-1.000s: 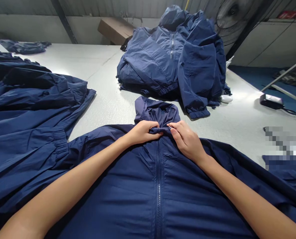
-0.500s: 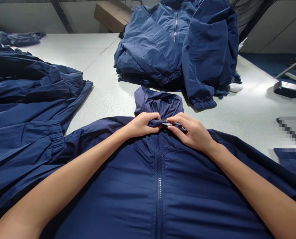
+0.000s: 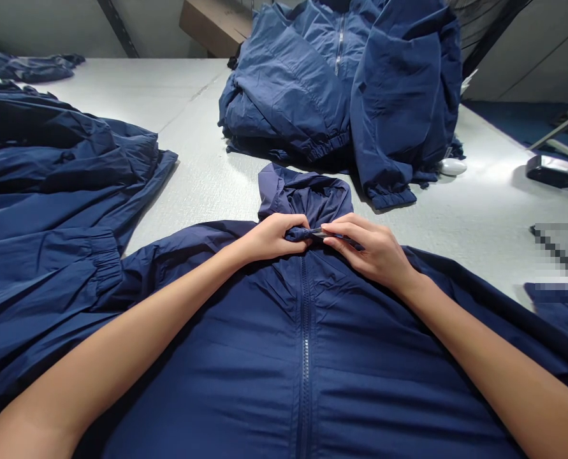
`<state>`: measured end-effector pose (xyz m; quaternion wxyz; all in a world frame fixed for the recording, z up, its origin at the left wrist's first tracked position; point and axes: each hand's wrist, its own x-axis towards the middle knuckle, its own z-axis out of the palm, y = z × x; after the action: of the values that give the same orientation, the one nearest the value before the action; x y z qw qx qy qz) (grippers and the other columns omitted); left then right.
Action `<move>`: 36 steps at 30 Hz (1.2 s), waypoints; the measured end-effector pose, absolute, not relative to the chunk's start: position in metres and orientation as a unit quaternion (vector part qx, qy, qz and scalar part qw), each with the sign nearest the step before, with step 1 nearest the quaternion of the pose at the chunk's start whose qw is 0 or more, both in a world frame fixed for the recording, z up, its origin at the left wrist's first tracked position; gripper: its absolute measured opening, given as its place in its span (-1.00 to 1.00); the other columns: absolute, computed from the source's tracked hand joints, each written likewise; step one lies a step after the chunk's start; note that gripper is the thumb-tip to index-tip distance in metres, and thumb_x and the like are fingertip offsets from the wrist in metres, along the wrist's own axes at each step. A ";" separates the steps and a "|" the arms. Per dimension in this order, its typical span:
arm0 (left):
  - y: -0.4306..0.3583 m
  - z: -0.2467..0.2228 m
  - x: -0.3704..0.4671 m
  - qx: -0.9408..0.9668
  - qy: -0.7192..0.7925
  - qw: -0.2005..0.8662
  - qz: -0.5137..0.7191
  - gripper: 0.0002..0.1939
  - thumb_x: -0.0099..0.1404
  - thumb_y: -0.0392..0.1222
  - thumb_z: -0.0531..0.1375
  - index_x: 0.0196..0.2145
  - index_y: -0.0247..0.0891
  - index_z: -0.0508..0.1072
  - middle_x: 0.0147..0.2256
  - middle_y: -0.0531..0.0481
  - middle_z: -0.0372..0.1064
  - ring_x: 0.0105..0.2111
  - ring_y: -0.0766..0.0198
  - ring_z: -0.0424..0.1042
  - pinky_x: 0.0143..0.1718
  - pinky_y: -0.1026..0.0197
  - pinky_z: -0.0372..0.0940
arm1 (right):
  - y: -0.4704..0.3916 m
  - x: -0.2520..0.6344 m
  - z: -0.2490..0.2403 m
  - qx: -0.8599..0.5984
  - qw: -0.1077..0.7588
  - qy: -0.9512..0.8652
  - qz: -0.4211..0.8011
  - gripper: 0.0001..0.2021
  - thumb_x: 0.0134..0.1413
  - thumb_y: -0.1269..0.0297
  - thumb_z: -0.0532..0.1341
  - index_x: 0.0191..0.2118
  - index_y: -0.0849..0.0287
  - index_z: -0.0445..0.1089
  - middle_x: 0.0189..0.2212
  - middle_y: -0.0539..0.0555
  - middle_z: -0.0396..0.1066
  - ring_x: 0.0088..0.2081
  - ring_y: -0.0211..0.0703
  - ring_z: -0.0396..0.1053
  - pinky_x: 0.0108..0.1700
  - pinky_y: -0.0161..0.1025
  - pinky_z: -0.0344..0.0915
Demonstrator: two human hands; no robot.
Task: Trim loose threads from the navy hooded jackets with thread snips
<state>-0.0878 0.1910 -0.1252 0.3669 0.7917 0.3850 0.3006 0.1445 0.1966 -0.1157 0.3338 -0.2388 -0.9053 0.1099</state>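
A navy zip-front jacket (image 3: pixel 245 338) lies spread face up before me, its zipper (image 3: pixel 305 344) running down the middle and its collar end standing up at the top. My left hand (image 3: pixel 278 236) is closed on a bunched fold of the jacket at the top of the zipper. Between the fingertips of my right hand (image 3: pixel 367 245) is a small tool with a thin silver metal blade, which looks like thread snips (image 3: pixel 318 233). Its tip touches or nearly touches the gathered cloth; most of it is hidden by my fingers.
A stack of navy jackets (image 3: pixel 288 95) sits at the back of the white table (image 3: pixel 192 89). More navy garments (image 3: pixel 58 172) are heaped at the left. On the right are a small dark, shiny object (image 3: pixel 551 171) and a white rounded item (image 3: pixel 453 166). A cardboard box (image 3: pixel 214 25) stands behind.
The metal blade in my right hand has shifted and turned slightly at the cloth. My left hand keeps its hold on the fold. The view has tilted a little.
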 end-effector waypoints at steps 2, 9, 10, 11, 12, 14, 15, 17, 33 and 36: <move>0.191 -0.125 -0.088 0.791 0.383 0.370 0.300 -0.87 0.17 -0.17 0.18 -0.36 -0.30 0.39 -0.49 0.13 0.26 -0.46 0.38 0.23 -0.41 0.33 0.13 | 0.197 0.145 -0.115 -0.240 0.337 -0.902 0.121 -0.79 0.25 0.34 0.22 -0.01 0.12 0.44 -0.18 0.11 0.48 -0.21 -0.15 0.47 -0.15 -0.23 0.39; 0.193 -0.126 -0.089 0.800 0.372 0.367 0.296 -0.86 0.19 -0.16 0.18 -0.35 -0.30 0.39 -0.48 0.13 0.26 -0.44 0.37 0.24 -0.40 0.33 0.13 | 0.200 0.147 -0.116 -0.239 0.348 -0.888 0.183 -0.77 0.23 0.34 0.24 -0.01 0.06 0.47 -0.19 0.07 0.48 -0.19 -0.17 0.47 -0.13 -0.23 0.39; 0.193 -0.127 -0.089 0.801 0.371 0.366 0.294 -0.86 0.20 -0.16 0.18 -0.35 -0.30 0.39 -0.48 0.13 0.26 -0.44 0.37 0.23 -0.40 0.32 0.12 | 0.200 0.147 -0.117 -0.238 0.349 -0.887 0.185 -0.77 0.23 0.34 0.24 -0.01 0.06 0.48 -0.19 0.07 0.48 -0.20 -0.17 0.47 -0.14 -0.23 0.39; 0.193 -0.127 -0.089 0.803 0.371 0.364 0.293 -0.86 0.20 -0.15 0.18 -0.35 -0.30 0.39 -0.48 0.13 0.26 -0.45 0.37 0.23 -0.40 0.32 0.12 | 0.201 0.146 -0.117 -0.237 0.349 -0.887 0.186 -0.77 0.23 0.34 0.25 -0.01 0.06 0.48 -0.20 0.07 0.48 -0.21 -0.18 0.47 -0.15 -0.24 0.39; 0.193 -0.127 -0.089 0.803 0.372 0.363 0.292 -0.86 0.20 -0.15 0.18 -0.35 -0.30 0.39 -0.48 0.13 0.25 -0.45 0.37 0.23 -0.40 0.32 0.12 | 0.201 0.146 -0.117 -0.237 0.349 -0.887 0.187 -0.77 0.23 0.34 0.25 -0.01 0.06 0.48 -0.20 0.07 0.49 -0.21 -0.18 0.47 -0.15 -0.24 0.39; 0.193 -0.126 -0.089 0.801 0.375 0.364 0.290 -0.86 0.20 -0.15 0.18 -0.36 -0.29 0.39 -0.49 0.13 0.24 -0.45 0.37 0.22 -0.41 0.32 0.11 | 0.200 0.145 -0.117 -0.239 0.351 -0.886 0.185 -0.78 0.23 0.34 0.25 -0.02 0.07 0.49 -0.20 0.07 0.49 -0.21 -0.17 0.47 -0.15 -0.23 0.40; 0.193 -0.126 -0.089 0.800 0.376 0.367 0.290 -0.86 0.20 -0.15 0.18 -0.36 -0.29 0.39 -0.49 0.13 0.24 -0.46 0.37 0.22 -0.41 0.32 0.11 | 0.199 0.145 -0.118 -0.242 0.354 -0.885 0.181 -0.79 0.23 0.34 0.24 -0.03 0.07 0.49 -0.21 0.07 0.49 -0.22 -0.17 0.47 -0.16 -0.23 0.40; 0.192 -0.125 -0.088 0.797 0.377 0.370 0.294 -0.86 0.20 -0.16 0.19 -0.36 -0.29 0.39 -0.49 0.13 0.24 -0.46 0.38 0.22 -0.41 0.32 0.11 | 0.198 0.144 -0.118 -0.253 0.370 -0.879 0.164 -0.80 0.23 0.34 0.24 -0.05 0.08 0.50 -0.22 0.08 0.49 -0.23 -0.17 0.47 -0.17 -0.23 0.40; 0.189 -0.128 -0.085 0.795 0.412 0.317 0.315 -0.87 0.18 -0.17 0.23 -0.42 -0.29 0.39 -0.53 0.16 0.26 -0.50 0.41 0.24 -0.44 0.33 0.08 | 0.186 0.135 -0.118 -0.311 0.341 -0.870 0.171 -0.70 0.23 0.17 0.24 0.03 0.14 0.38 -0.19 0.11 0.48 -0.24 -0.14 0.43 -0.16 -0.20 0.36; 0.189 -0.128 -0.084 0.789 0.429 0.310 0.310 -0.87 0.16 -0.17 0.25 -0.40 -0.28 0.41 -0.52 0.14 0.29 -0.48 0.39 0.27 -0.42 0.31 0.10 | 0.189 0.133 -0.120 -0.335 0.306 -0.863 0.222 -0.78 0.25 0.13 0.21 -0.14 0.16 0.44 -0.29 0.07 0.50 -0.31 -0.16 0.44 -0.24 -0.24 0.34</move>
<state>-0.0838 0.1888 -0.1282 0.3104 0.7895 0.4291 0.3102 0.1328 0.1890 -0.1197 0.3063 -0.3354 -0.8629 0.2218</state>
